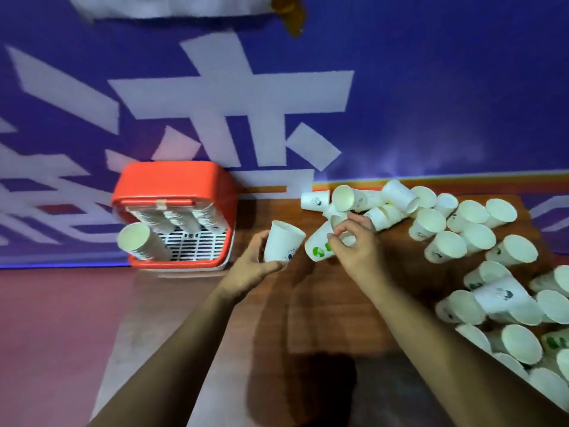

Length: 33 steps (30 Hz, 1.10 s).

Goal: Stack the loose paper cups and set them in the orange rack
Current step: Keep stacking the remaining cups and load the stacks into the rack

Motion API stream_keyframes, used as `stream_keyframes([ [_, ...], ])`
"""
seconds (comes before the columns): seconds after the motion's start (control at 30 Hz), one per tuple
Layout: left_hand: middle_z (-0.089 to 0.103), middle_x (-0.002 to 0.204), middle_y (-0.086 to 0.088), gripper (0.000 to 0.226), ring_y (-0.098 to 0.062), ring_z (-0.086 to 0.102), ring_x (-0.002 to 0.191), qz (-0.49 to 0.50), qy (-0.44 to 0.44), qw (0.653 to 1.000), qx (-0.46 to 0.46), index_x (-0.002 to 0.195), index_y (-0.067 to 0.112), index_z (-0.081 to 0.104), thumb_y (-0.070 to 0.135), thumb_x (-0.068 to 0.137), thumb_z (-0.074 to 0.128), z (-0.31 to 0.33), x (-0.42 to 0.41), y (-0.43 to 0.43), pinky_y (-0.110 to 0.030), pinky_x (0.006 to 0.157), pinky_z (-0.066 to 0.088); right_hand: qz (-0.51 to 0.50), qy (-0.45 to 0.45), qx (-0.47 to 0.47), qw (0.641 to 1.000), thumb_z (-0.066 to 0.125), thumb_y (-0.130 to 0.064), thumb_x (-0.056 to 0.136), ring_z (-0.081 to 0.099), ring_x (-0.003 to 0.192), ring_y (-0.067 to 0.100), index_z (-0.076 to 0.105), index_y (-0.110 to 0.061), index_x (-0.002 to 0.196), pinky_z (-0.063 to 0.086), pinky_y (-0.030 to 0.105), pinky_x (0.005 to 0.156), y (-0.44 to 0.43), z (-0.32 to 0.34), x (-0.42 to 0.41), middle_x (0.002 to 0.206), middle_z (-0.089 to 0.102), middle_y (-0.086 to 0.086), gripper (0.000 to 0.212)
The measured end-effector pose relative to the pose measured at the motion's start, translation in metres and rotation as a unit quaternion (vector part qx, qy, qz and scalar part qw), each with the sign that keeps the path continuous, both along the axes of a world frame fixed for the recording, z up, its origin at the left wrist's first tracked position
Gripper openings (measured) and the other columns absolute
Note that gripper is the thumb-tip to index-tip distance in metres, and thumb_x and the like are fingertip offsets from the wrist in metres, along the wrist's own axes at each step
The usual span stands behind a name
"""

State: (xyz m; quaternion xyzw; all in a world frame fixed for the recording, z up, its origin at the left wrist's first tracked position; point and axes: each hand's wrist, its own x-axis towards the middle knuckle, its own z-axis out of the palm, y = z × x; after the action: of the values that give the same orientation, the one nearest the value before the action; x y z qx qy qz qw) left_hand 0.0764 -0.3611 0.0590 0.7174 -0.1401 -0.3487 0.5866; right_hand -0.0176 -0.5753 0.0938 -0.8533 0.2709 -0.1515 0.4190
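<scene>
One cup (281,241) is clasped by the left hand (257,266), another cup (320,246) pinched by the right hand (354,241). Light, crushable paper is best held gently at mid-wall.

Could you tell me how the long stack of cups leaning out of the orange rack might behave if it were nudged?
The leaning stack overhangs the orange rack, so it could probably tip out. Being thin paper, it is likely light and easily crushed.

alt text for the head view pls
A left hand holds a paper cup while the right hand grips a green-marked cup, with loose cups on the right and an orange rack on the left.
</scene>
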Motion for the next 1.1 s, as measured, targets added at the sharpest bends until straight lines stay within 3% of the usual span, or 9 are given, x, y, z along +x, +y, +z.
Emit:
stream_keyframes([
  [0.1,0.052,0.143,0.003,0.087,-0.014,0.052,0.131,-0.002,-0.012,1.0,-0.026,0.148,0.038,0.034,0.013,0.078,0.077,0.01,0.008,0.058,-0.034,0.104,0.049,0.059,0.005,0.004,0.998,0.076,-0.02,0.079,0.051,0.105,0.004,0.064,-0.016,0.074,0.025,-0.005,0.083,0.062,0.01,0.031,0.115,0.056,-0.008,0.014],
  [0.23,0.057,0.14,-0.001,0.077,-0.016,0.055,0.129,0.06,-0.016,0.996,-0.069,0.151,0.029,0.033,0.004,0.088,0.071,0.026,0.015,0.121,-0.031,0.103,0.048,0.126,0.005,0.023,0.992,0.075,-0.025,0.081,0.052,0.095,-0.002,0.063,-0.02,0.074,0.034,0.003,0.08,0.138,0.023,0.06,0.106,0.056,-0.011,0.014],
  [0.37,0.061,0.137,0.002,0.053,-0.012,0.054,0.13,0.158,-0.041,0.983,-0.083,0.142,0.023,0.048,0.019,0.094,0.068,0.032,0.036,0.178,-0.033,0.106,0.045,0.185,-0.014,0.03,0.982,0.077,-0.023,0.08,0.052,0.096,-0.007,0.062,-0.022,0.074,0.031,-0.003,0.076,0.197,0.033,0.093,0.103,0.055,-0.009,0.016],
  [0.47,0.065,0.13,0.0,0.055,-0.021,0.059,0.125,0.222,-0.043,0.971,-0.075,0.135,0.026,0.057,0.04,0.084,0.074,0.026,0.059,0.224,-0.042,0.103,0.048,0.188,-0.015,0.044,0.981,0.077,-0.024,0.08,0.053,0.095,-0.002,0.063,-0.022,0.079,0.034,-0.003,0.069,0.224,0.039,0.115,0.104,0.053,-0.008,0.014],
  [0.63,0.067,0.121,-0.016,0.049,-0.036,0.062,0.117,0.302,-0.066,0.945,-0.101,0.126,0.016,0.062,0.031,0.081,0.076,0.023,0.106,0.271,-0.05,0.095,0.052,0.176,-0.012,0.031,0.984,0.075,-0.029,0.08,0.053,0.095,0.001,0.062,-0.026,0.084,0.04,0.012,0.08,0.249,0.036,0.144,0.102,0.053,-0.009,0.014],
  [0.77,0.068,0.123,-0.005,0.045,-0.018,0.065,0.113,0.293,-0.087,0.946,-0.112,0.132,0.019,0.058,0.016,0.09,0.072,0.019,0.134,0.277,-0.037,0.092,0.051,0.172,-0.008,0.03,0.985,0.076,-0.026,0.08,0.054,0.097,0.002,0.062,-0.023,0.085,0.044,0.021,0.086,0.262,0.03,0.161,0.105,0.054,-0.006,0.016],
  [0.9,0.056,0.142,0.006,0.087,-0.016,0.056,0.129,0.259,-0.088,0.957,-0.091,0.149,0.044,0.033,0.028,0.08,0.083,0.0,0.15,0.279,-0.042,0.103,0.048,0.151,-0.001,0.027,0.988,0.076,-0.028,0.079,0.057,0.098,0.008,0.06,-0.025,0.085,0.052,0.041,0.086,0.266,0.022,0.174,0.104,0.055,-0.007,0.017],
  [1.0,0.054,0.141,0.011,0.073,-0.012,0.054,0.13,0.247,-0.129,0.958,-0.068,0.137,0.05,0.045,0.024,0.08,0.082,-0.015,0.149,0.279,-0.039,0.108,0.047,0.137,-0.007,0.034,0.99,0.075,-0.029,0.081,0.057,0.099,0.008,0.059,-0.027,0.086,0.055,0.044,0.083,0.265,0.019,0.179,0.103,0.054,-0.011,0.017],
  [1.1,0.052,0.141,0.017,0.069,-0.009,0.052,0.13,0.231,-0.211,0.95,0.003,0.14,0.036,0.046,0.017,0.084,0.08,-0.025,0.149,0.278,-0.032,0.107,0.046,0.13,-0.023,0.035,0.991,0.075,-0.029,0.081,0.056,0.102,0.008,0.058,-0.028,0.091,0.055,0.043,0.084,0.266,0.021,0.184,0.105,0.053,-0.011,0.02],
])
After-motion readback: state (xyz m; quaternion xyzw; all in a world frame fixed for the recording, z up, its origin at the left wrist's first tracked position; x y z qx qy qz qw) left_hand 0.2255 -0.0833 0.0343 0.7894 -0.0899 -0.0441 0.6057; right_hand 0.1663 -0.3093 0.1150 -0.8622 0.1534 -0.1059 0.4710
